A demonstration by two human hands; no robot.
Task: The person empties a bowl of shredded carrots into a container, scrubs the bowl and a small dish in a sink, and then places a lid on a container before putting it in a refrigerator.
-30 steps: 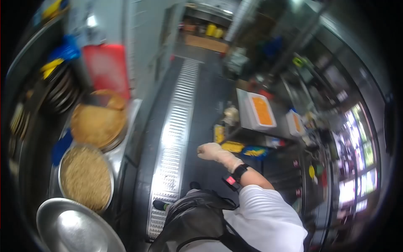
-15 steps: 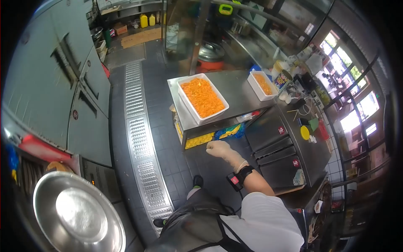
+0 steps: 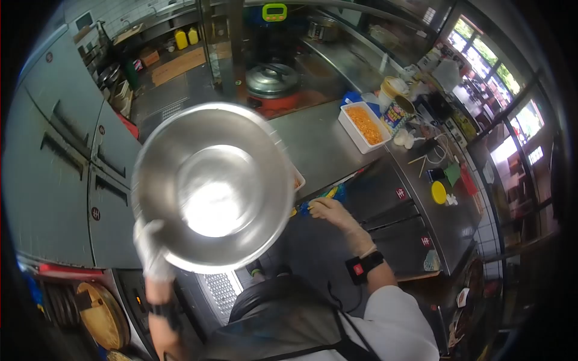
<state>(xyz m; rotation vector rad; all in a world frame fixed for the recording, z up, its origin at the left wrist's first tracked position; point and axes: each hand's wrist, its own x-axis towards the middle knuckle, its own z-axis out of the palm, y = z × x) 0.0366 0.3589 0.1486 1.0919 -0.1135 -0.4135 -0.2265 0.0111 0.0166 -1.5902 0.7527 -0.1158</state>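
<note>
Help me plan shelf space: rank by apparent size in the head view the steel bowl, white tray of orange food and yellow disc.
1. steel bowl, though nearness to the camera enlarges it.
2. white tray of orange food.
3. yellow disc.

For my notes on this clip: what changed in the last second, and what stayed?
The steel bowl came up from the lower left to the middle of the view, now gripped at its rim by the left hand and hiding most of the large tray. The right hand stays by the shelf under the counter; the small tray stays on top.
</note>
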